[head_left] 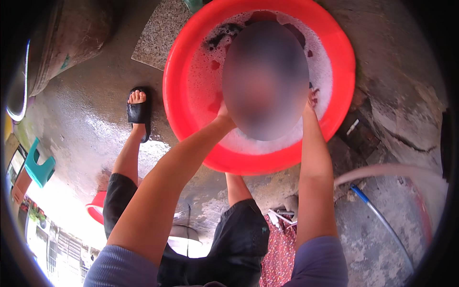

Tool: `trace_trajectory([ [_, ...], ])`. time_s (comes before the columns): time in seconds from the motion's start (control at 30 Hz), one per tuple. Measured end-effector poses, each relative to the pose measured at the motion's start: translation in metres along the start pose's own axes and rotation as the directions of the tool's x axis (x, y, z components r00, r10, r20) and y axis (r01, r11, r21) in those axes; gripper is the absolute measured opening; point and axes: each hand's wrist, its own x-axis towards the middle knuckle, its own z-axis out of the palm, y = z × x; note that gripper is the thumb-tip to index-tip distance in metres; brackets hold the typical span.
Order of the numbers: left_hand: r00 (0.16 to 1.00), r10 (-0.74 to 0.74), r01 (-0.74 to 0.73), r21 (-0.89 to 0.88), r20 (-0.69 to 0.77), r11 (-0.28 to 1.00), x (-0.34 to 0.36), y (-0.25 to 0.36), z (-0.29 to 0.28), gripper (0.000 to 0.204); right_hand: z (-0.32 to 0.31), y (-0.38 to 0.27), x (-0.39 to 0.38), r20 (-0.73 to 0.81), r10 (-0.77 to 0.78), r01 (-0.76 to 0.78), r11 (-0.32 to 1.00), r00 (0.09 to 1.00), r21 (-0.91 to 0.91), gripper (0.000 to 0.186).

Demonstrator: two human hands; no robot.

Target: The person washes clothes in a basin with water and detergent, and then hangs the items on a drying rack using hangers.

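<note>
A large red basin (174,83) holds soapy water and dark, submerged items (222,36). A blurred oval (265,79) covers much of its middle, hiding what is there. My left hand (224,115) reaches in at the oval's left edge, its fingers hidden in the blur. My right hand (311,100) is in the basin at the oval's right edge, its partly visible fingers curled on something I cannot make out.
My sandalled foot (137,107) stands left of the basin, near a speckled slab (150,40). A large container (71,43), a teal stool (40,167) and a small red tub (95,210) sit leftward. A hose (382,222) and patterned cloth (277,253) lie at lower right.
</note>
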Motion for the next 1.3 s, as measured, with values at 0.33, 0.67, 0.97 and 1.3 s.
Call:
trace_trajectory([
  [0.33,0.875,-0.143,0.436,-0.624,0.463,0.649,-0.027,-0.037,0.037,0.023,0.025,-0.089,-0.179,0.143,-0.153,0.050,0.835,0.978,0.548,0.030],
  [0.67,0.830,-0.411,0.380,-0.921,0.378,-0.080,-0.106,-0.007,-0.095,0.057,-0.221,-0.138,-0.371,0.258,-0.138,-0.045,0.802,0.956,0.595,0.031],
  [0.97,0.932,-0.317,0.083,-0.954,0.177,-0.289,-0.134,0.064,-0.176,0.039,-0.341,-0.187,-0.404,0.347,-0.591,0.475,0.800,0.728,0.366,0.023],
  [1.3,0.877,-0.457,-0.019,-0.940,0.148,-0.342,-0.160,0.036,-0.131,0.051,-0.311,-0.152,-0.427,0.002,0.034,-0.029,0.825,0.999,0.565,0.040],
])
